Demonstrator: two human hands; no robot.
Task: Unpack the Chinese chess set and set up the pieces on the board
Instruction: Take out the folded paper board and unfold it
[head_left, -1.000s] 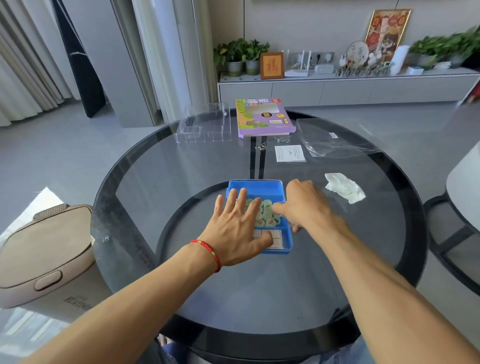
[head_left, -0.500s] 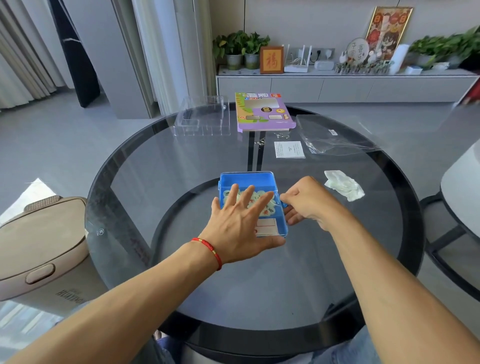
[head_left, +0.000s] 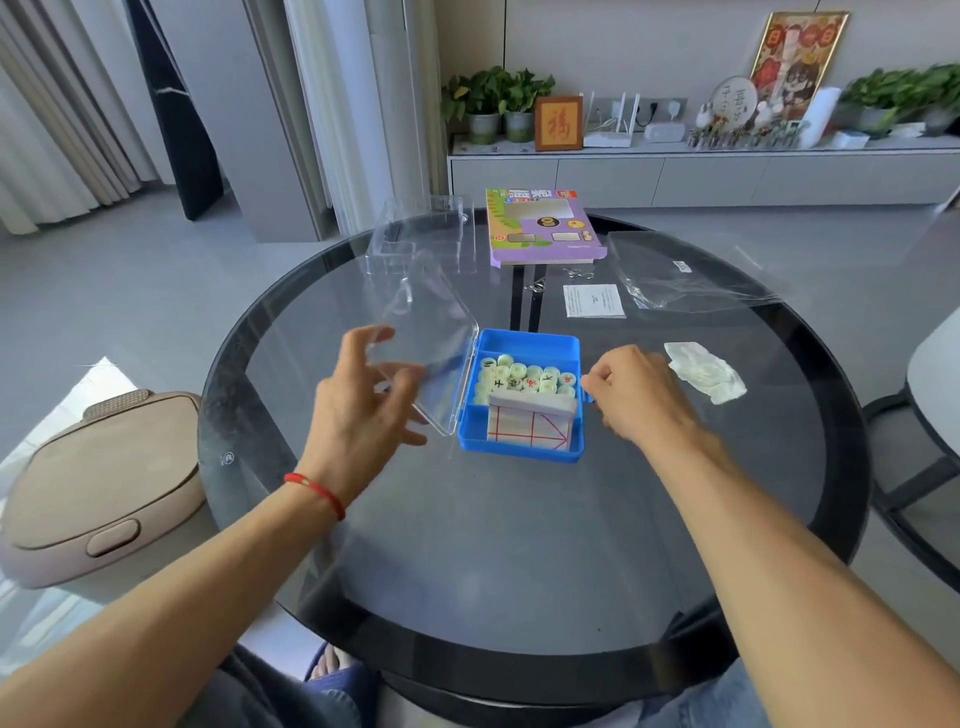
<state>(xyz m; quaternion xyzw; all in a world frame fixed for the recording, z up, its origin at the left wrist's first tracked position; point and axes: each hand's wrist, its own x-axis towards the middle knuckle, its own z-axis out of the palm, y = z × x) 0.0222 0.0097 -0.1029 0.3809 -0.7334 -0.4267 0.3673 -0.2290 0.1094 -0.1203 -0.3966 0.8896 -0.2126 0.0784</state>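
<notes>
A blue box (head_left: 519, 450) stands open in the middle of the round glass table (head_left: 519, 561). Its clear hinged lid (head_left: 439, 338) is swung up and over to the left. My left hand (head_left: 358, 410) holds that lid, thumb at its far edge and fingers seen through the plastic. Several pale round chess pieces (head_left: 524, 376) with red and black characters fill the box's far compartment. A folded paper board (head_left: 530, 425) with red lines lies in the near one. My right hand (head_left: 639, 395) is curled at the box's right wall, fingertips pinching its latch tab.
At the table's far side lie a purple carton (head_left: 543, 226), a clear plastic tray (head_left: 421, 239), a paper slip (head_left: 593, 300) and a plastic bag (head_left: 685, 278). A crumpled white tissue (head_left: 706, 371) lies right of the box. A beige appliance (head_left: 104, 483) stands on the floor left.
The lid was shut under my flat left palm. It has since swung open to the left with my left hand, uncovering the pieces and board. My right hand stayed at the latch.
</notes>
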